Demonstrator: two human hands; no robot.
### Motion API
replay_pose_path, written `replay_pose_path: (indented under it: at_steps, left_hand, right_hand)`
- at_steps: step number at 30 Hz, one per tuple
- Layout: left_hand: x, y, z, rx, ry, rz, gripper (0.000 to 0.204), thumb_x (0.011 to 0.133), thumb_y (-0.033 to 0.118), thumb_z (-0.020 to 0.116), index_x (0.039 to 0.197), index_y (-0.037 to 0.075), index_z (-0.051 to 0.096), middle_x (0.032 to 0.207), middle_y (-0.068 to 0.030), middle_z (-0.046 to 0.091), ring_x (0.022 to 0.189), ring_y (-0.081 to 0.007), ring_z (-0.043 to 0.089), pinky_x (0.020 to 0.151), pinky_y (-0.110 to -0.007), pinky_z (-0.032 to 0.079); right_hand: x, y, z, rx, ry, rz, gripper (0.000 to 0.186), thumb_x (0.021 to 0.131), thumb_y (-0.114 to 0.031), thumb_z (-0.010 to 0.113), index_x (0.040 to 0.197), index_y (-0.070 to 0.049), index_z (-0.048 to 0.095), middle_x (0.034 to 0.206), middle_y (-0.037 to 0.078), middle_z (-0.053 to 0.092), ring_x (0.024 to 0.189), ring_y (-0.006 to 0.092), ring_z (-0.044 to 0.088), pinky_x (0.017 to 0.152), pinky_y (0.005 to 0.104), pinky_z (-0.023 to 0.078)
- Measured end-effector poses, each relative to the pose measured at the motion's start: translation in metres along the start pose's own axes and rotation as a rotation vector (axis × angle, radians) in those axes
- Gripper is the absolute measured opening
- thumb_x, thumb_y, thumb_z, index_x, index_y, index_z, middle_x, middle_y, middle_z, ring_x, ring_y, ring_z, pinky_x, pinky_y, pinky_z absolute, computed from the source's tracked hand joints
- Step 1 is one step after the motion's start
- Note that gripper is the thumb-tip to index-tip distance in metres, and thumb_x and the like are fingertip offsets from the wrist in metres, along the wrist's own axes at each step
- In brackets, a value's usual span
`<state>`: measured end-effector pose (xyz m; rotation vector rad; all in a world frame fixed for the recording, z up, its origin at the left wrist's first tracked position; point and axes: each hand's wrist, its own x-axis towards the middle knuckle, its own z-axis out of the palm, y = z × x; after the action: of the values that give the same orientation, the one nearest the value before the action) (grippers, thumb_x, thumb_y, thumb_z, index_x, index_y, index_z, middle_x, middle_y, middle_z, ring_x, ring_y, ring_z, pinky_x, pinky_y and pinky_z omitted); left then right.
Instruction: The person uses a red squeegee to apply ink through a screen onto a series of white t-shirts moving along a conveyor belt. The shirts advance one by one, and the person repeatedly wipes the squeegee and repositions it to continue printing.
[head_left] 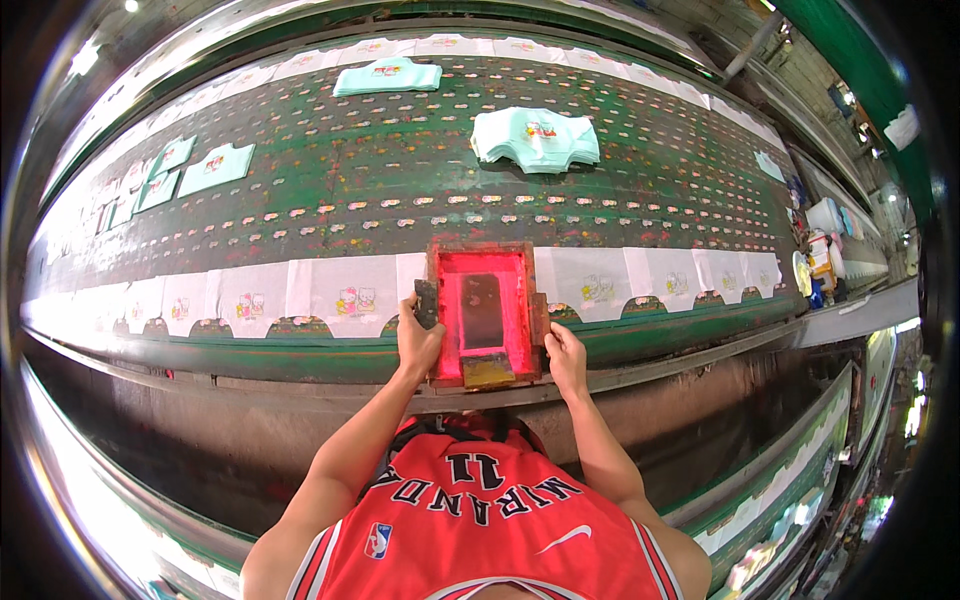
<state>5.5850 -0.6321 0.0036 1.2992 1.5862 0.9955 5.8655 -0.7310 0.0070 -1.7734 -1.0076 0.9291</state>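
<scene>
A screen printing frame (434,270) with pink-red inner borders and a dark central window lies over the near row of white fabric pieces. My left hand (418,340) is closed around a dark block (426,303) at the frame's left side. On the opposite side, my right hand (566,357) grips the brown wooden piece (540,318) along the edge. A yellowish-brown flat piece (488,371) rests inside the frame's near end. To the left, a white fabric piece (357,298) bears a colourful cartoon print; one to the right (597,287) has a paler, partial print.
The long green table (380,225) carries rows of small coloured marks. Folded mint-green garments (537,140) are stacked in its middle, with another pile (388,77) farther back and mint pieces (216,170) at left. Containers (825,250) crowd the right end. Another table (770,510) stands behind me.
</scene>
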Motion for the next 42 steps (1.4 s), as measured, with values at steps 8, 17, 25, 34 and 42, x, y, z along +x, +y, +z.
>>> replay_pose_path:
  at_steps: [8,17,25,34,42]
  left_hand:
    - [-0.002,0.002,0.008,0.086,0.057,0.032,0.074,0.073,0.006,0.076,0.140,-0.006,0.047,0.108,-0.0243,0.070,0.097,-0.0317,0.069,0.092,-0.039,0.053]
    - [0.000,-0.002,0.003,0.115,0.086,0.087,0.072,0.073,0.006,0.075,0.138,-0.005,0.048,0.107,-0.0242,0.071,0.096,-0.0315,0.070,0.091,-0.039,0.054]
    - [-0.002,0.009,0.001,0.086,0.049,0.029,0.070,0.074,0.007,0.074,0.138,-0.005,0.048,0.106,-0.0259,0.071,0.095,-0.0337,0.071,0.089,-0.040,0.054]
    - [-0.001,0.012,0.000,0.103,0.000,-0.017,0.074,0.073,0.009,0.075,0.139,-0.008,0.046,0.109,-0.0315,0.069,0.101,-0.0410,0.070,0.093,-0.044,0.053]
    - [0.001,0.001,0.001,0.108,0.004,0.000,0.074,0.074,0.009,0.075,0.140,-0.007,0.044,0.111,-0.0318,0.068,0.104,-0.0420,0.069,0.094,-0.044,0.052]
  right_hand:
    - [0.011,0.017,-0.014,0.084,-0.087,-0.013,0.040,0.101,-0.019,0.066,0.132,0.008,0.065,0.117,0.017,0.076,0.106,0.0199,0.072,0.094,0.0332,0.054]
    - [0.017,0.019,-0.016,0.120,-0.169,-0.023,0.040,0.100,-0.018,0.068,0.130,0.008,0.065,0.116,0.017,0.075,0.107,0.0222,0.071,0.094,0.0352,0.054]
    - [-0.016,-0.061,-0.012,-0.395,-0.205,-0.823,0.041,0.085,-0.019,0.079,0.119,-0.001,0.067,0.116,0.017,0.066,0.109,0.0363,0.063,0.096,0.0472,0.048]
    - [-0.026,-0.059,0.039,-0.699,-0.344,-0.875,0.021,0.081,-0.011,0.064,0.101,-0.007,0.069,0.096,0.007,0.067,0.096,0.0270,0.064,0.083,0.0434,0.044]
    - [-0.029,-0.063,0.029,-0.681,-0.375,-0.847,0.027,0.078,-0.007,0.066,0.104,-0.008,0.070,0.104,0.005,0.070,0.099,0.0248,0.065,0.084,0.0424,0.043]
